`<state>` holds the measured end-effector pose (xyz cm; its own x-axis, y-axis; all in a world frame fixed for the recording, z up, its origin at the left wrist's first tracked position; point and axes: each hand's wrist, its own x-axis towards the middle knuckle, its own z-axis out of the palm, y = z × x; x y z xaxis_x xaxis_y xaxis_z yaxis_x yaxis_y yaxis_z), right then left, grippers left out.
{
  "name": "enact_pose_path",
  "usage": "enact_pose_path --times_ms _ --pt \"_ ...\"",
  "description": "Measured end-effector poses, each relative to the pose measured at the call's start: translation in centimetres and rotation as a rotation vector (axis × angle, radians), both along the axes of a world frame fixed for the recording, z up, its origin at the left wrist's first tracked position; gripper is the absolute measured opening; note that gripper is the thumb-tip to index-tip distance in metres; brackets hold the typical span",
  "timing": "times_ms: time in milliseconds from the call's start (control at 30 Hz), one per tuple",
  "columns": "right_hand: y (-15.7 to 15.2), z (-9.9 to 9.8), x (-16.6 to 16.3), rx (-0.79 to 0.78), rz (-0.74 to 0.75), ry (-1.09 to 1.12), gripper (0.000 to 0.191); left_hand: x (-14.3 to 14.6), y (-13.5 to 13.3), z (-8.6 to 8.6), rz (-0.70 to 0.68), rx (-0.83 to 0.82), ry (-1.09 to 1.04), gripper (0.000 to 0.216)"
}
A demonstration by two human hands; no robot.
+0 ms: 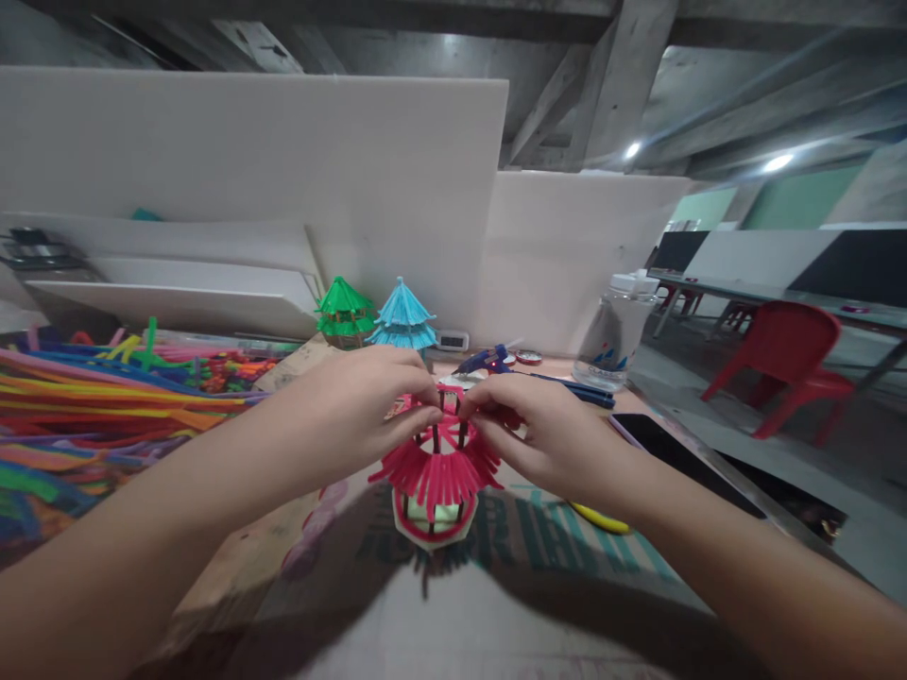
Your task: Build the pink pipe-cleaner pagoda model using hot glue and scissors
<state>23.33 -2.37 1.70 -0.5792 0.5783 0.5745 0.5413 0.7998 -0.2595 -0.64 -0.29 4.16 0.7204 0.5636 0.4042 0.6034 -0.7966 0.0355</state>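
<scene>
A small red pavilion model [436, 475] stands upright before me on a printed cardboard sheet. Its lower roof is a fringe of red fuzzy strips, with dark posts above and below and a pale base. My left hand [383, 401] closes its fingertips on the model's upper frame from the left. From the right, my right hand [528, 420] pinches the same upper frame near a dark post. Both thumbs point inward, close to the red top ring. Parts of the upper ring are hidden behind the fingers.
Colourful pipe cleaners [120, 406] lie heaped at left. Behind stand a green pavilion [344, 307] and a blue pavilion [401, 316]. A glue gun [486, 360], dark pliers-like handles [588, 391], a clear bottle [613, 335] and a phone [680, 458] sit to the right. White boards [248, 161] rise behind.
</scene>
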Motion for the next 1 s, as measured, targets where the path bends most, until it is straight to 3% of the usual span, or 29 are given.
enact_pose_path --times_ms 367,700,1000 --pt "-0.19 -0.05 -0.15 -0.1 -0.036 0.003 0.014 0.06 0.03 -0.01 0.0 -0.022 -0.012 0.019" --pt "0.06 -0.54 -0.25 -0.127 -0.015 0.034 0.011 0.32 0.05 0.12 0.105 -0.052 0.033 0.022" --pt "0.09 -0.51 -0.16 -0.166 0.011 0.055 0.013 0.19 0.19 -0.1 0.079 -0.031 0.035 0.019"
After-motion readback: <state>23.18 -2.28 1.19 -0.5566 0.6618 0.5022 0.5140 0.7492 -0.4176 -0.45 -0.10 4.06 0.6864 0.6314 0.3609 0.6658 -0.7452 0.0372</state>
